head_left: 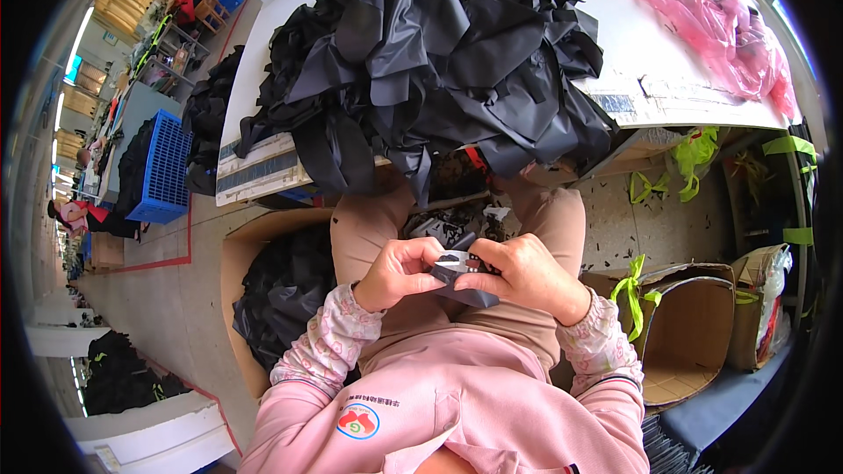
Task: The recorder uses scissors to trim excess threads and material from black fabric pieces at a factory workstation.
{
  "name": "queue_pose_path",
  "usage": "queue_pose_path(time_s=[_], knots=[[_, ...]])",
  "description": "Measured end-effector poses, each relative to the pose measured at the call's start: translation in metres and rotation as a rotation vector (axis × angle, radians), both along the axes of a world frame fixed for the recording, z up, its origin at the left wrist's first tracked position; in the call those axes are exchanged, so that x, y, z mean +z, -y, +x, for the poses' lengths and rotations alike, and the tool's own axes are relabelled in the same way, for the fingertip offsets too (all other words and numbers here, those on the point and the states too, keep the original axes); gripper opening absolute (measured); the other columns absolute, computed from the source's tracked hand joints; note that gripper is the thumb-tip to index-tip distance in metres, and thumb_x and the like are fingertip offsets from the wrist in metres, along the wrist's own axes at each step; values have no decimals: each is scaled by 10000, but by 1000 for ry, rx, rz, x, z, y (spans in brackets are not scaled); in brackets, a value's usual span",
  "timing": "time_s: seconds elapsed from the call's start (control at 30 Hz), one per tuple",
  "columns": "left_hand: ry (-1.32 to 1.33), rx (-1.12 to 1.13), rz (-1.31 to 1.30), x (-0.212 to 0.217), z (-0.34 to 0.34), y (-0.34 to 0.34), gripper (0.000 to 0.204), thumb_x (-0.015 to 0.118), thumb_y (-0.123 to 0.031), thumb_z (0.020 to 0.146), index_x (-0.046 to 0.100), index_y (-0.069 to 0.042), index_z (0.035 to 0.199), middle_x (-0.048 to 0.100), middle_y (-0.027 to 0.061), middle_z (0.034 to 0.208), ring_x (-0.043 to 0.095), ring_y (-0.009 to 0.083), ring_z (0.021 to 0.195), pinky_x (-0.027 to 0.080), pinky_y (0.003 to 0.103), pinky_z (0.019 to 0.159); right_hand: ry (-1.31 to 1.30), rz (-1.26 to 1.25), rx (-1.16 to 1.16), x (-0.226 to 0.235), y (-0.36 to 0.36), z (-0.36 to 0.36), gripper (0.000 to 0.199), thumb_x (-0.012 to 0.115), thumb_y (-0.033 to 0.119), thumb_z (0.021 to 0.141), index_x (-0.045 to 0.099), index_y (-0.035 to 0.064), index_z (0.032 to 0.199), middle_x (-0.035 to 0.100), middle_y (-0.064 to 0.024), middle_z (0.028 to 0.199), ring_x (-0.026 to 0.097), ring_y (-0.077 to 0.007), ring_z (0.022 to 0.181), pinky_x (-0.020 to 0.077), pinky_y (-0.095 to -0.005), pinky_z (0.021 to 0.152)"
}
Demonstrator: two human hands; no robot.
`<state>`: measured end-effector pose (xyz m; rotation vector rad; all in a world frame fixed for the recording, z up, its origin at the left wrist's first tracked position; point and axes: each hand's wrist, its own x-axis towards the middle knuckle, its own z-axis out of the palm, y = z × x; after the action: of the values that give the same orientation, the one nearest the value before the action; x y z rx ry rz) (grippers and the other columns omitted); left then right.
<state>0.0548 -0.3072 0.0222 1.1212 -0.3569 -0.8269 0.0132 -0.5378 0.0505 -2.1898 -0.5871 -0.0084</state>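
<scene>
Head view: at six o'clock, over the lap, left hand (399, 272) and right hand (524, 276) meeting, fingers of both clenched on a small dark fabric piece (464, 285); something pale and small between the thumbs, too small to tell. At twelve o'clock, heaped black fabric pile (430, 53) on the white table (650, 70). At nine o'clock, cardboard box (235, 254) holding more black cloth.

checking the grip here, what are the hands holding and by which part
Both hands pinch a small dark fabric piece over the lap: left hand at its left end, right hand on its upper right edge.
</scene>
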Motion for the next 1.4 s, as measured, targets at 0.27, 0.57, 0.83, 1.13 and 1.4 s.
queue_pose_path(time_s=[0.27, 0.57, 0.83, 1.13, 1.4], knots=[[103, -98, -28, -3, 3, -4, 141, 665, 25, 788, 635, 14, 925, 570, 41, 944, 550, 120, 891, 439, 252, 808, -74, 56, 29, -5, 2, -2, 404, 647, 403, 856, 542, 35, 729, 530, -164, 543, 559, -373, 532, 427, -422, 483], [109, -223, 79, 15, 11, -6, 88, 658, 42, 790, 624, 12, 865, 572, 30, 904, 540, 106, 856, 437, 246, 792, -148, 63, 27, 0, 9, -5, 384, 661, 379, 850, 575, 15, 762, 533, -174, 560, 561, -377, 554, 430, -423, 510], [-107, -479, 139, 15, 36, -16, 80, 663, 53, 775, 632, 39, 848, 584, 56, 881, 554, 128, 815, 438, 252, 734, -147, 13, 145, 11, 13, -4, 419, 671, 422, 826, 585, 14, 775, 524, -171, 543, 563, -377, 552, 437, -419, 508], [-141, -692, 164, 20, 43, -10, 84, 668, -28, 804, 632, 4, 872, 609, -11, 828, 541, 53, 761, 445, 215, 717, -59, -48, 241, 7, 11, -5, 393, 675, 431, 816, 596, 48, 777, 537, -132, 542, 567, -345, 530, 446, -408, 499], [-120, -733, 149, 16, 41, -9, 83, 676, -43, 814, 638, 6, 870, 611, -14, 823, 542, 50, 761, 442, 214, 706, -62, -73, 238, 6, 14, -3, 396, 669, 442, 818, 601, 53, 789, 581, -115, 576, 589, -330, 545, 462, -389, 502]])
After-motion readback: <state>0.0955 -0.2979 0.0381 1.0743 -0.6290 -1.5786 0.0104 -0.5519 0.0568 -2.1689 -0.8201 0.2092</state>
